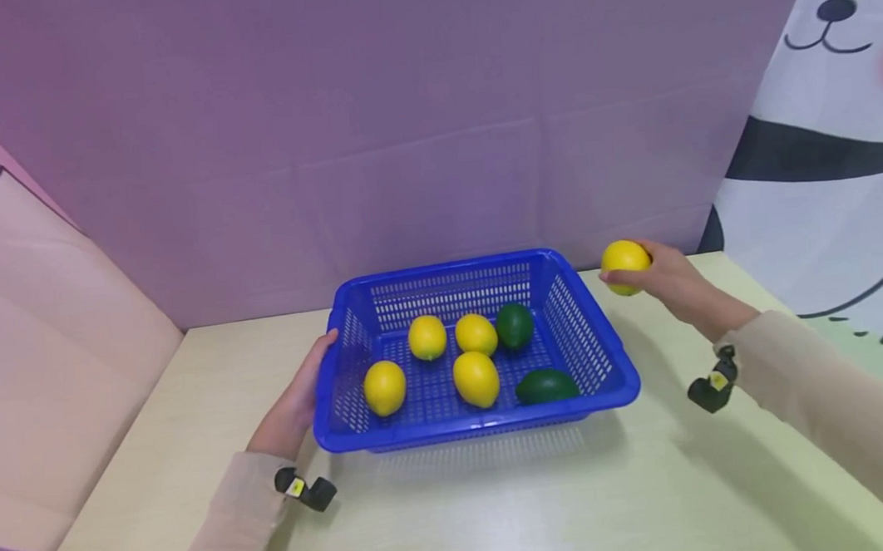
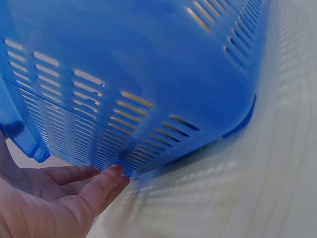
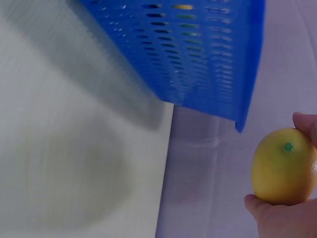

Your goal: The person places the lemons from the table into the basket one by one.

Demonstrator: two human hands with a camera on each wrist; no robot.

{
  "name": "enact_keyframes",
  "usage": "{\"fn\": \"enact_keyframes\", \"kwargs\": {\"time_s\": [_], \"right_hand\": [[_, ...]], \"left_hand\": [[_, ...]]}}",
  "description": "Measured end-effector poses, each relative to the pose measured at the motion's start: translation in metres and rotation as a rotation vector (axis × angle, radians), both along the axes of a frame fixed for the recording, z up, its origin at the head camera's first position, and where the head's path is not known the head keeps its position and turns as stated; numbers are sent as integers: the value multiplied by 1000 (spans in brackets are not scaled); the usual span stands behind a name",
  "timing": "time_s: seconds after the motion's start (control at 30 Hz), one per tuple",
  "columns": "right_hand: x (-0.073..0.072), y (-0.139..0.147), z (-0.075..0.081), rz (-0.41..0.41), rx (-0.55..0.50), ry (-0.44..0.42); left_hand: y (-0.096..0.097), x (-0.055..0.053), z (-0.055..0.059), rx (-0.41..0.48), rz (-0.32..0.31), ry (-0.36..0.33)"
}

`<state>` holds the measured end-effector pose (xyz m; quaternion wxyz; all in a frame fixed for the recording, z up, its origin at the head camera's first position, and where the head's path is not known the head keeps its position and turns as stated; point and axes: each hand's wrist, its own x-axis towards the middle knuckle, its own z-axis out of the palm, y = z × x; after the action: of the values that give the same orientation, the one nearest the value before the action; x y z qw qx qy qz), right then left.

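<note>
A blue plastic basket [image 1: 487, 428] with slotted walls stands on the table. My left hand [image 1: 301, 395] holds it by the left side, one digit at the rim; in the left wrist view, the other fingers [image 2: 101, 188] rest against the slotted wall below. To the basket's right, my right hand [image 1: 678, 284] grips a yellow lemon [image 1: 624, 258] in the air between thumb and fingers. The right wrist view shows the lemon [image 3: 280, 166] with its green stem spot facing the camera. Inside the basket lie several lemons [image 1: 477, 379] and two dark green avocados [image 1: 548, 386].
The pale wooden table [image 1: 454, 508] runs back to a purple cloth wall [image 1: 420, 143] right behind the basket. A panda-print panel [image 1: 828, 222] stands on the right and a pale panel [image 1: 48, 346] on the left. Each wrist wears a small black camera [image 1: 713, 384].
</note>
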<state>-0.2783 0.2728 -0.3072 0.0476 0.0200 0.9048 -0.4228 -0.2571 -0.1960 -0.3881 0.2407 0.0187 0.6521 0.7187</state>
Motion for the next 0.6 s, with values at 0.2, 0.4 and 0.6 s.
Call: {"fn": "enact_keyframes", "kwargs": {"time_s": [0.2,0.4,0.6], "right_hand": [[-1,-14,9,13,-34,11],[-3,-28,17,27,-52,5],[-7,-41,21,61,-71,22]], "left_hand": [[-1,0,1,1,-4,-3],[-1,0,2,5,-6,-6],[0,0,1,-5,-30,10]]}}
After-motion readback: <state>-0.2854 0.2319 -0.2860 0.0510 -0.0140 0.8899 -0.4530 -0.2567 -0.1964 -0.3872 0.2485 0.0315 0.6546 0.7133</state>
